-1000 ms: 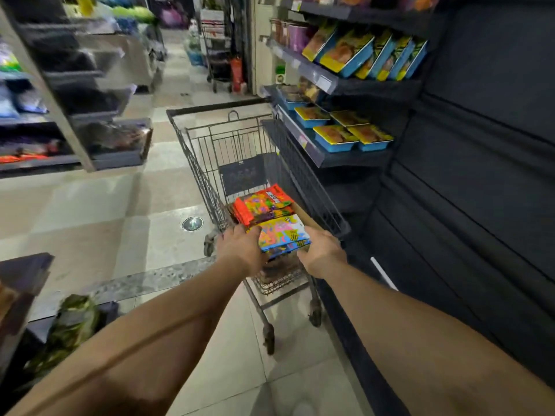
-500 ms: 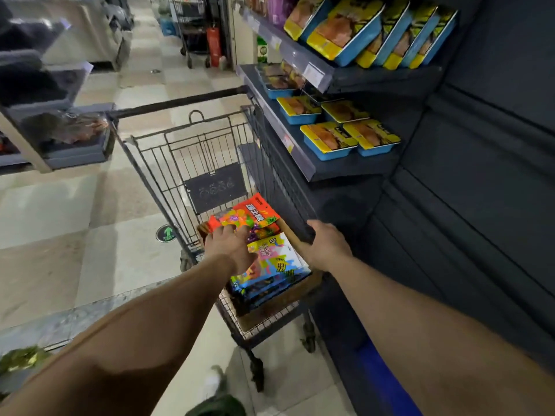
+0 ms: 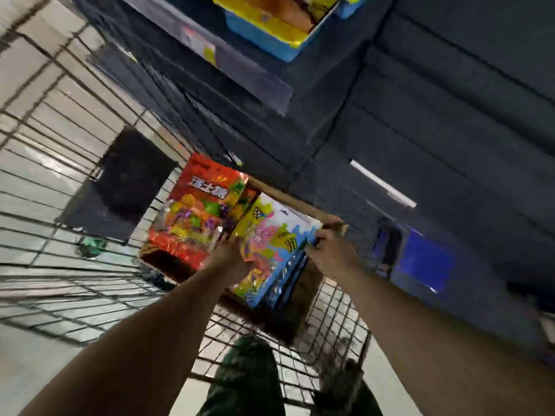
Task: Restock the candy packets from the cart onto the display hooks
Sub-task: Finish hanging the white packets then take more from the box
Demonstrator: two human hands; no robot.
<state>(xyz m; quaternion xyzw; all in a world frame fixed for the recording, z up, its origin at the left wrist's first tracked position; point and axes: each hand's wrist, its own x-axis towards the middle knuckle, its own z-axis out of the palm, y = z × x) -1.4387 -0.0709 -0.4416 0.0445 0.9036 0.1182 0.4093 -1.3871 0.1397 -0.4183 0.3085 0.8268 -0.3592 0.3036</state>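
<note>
Deep in the wire cart [image 3: 45,181], red candy packets [image 3: 195,217] stacked left of the yellow-blue candy packets [image 3: 270,244]. Left hand [image 3: 232,258] laid on the yellow-blue stack, fingers blurred, grip impossible to tell. Right hand [image 3: 333,253] curled round that stack's right edge. Best to pinch firmly, lift level, keep hang holes upward for hooks.

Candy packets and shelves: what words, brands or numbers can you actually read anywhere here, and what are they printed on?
Nothing can be quoted with confidence; the picture is motion-blurred.
Red packet: large white characters near the top, too blurred to read.
Yellow and pink packet: print and small badges, too blurred.
Shelf-edge label: pale tag, unreadable.
Dark panel on the cart: no legible text.
Blue and yellow tray: no text readable.
</note>
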